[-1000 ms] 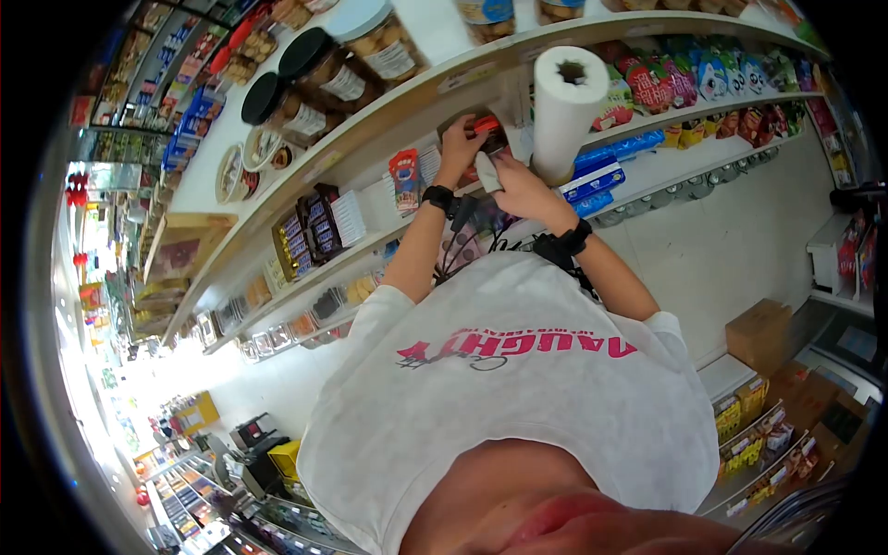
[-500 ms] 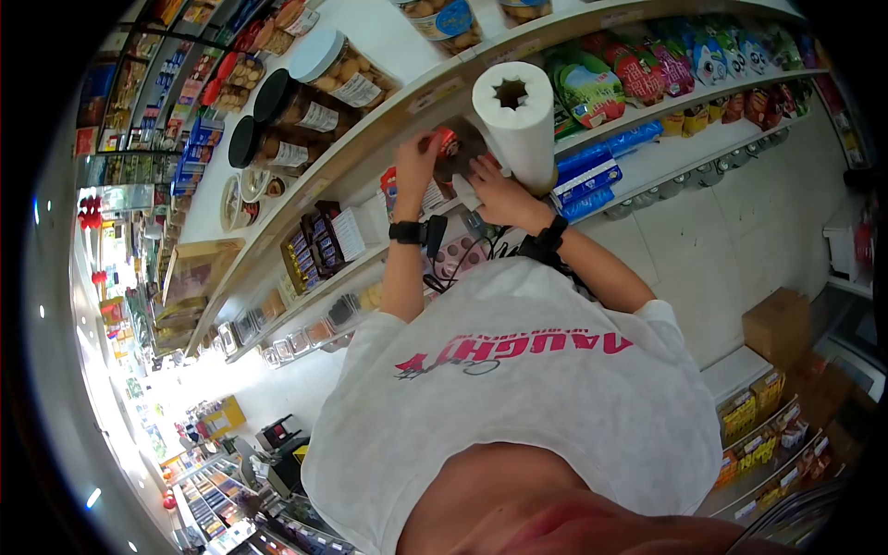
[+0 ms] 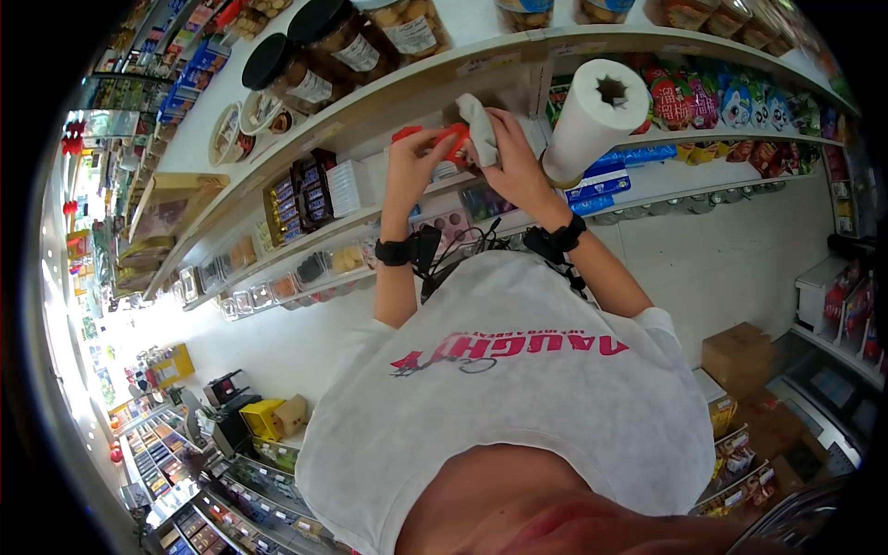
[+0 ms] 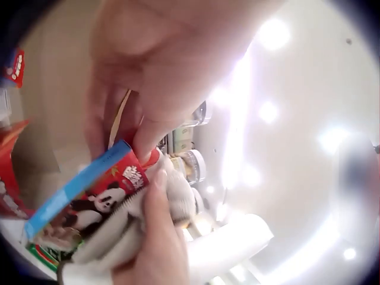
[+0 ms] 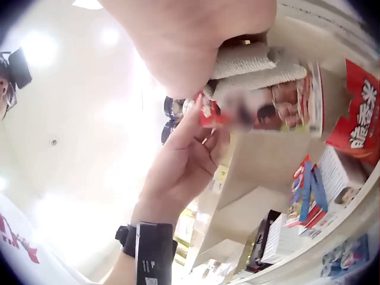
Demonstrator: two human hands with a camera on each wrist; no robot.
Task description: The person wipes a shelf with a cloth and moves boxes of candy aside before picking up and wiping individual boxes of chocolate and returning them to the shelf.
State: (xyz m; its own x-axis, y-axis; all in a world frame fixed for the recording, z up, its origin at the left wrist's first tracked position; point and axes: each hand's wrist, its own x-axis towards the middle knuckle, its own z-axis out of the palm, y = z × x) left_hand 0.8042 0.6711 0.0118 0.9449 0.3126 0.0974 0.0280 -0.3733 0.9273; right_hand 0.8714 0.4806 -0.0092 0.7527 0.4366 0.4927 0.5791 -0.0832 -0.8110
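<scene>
A red and blue box with a panda picture is held between both hands in the left wrist view. My left hand pinches its top edge by a raised flap. A grey-white cloth lies folded in my right hand, whose fingers press it against the box. In the right wrist view, the cloth covers part of the box, and the left fingers pinch its red end.
Beside the right hand, a white roll stands upright on the shelf. Black-lidded jars line the surface above. Chocolate bar boxes sit to the left, snack bags to the right. A red packet stands near the box.
The box has been drawn back from the shelf toward the body, and the cloth in my right hand is now raised against it. My left hand stays on its red end.
</scene>
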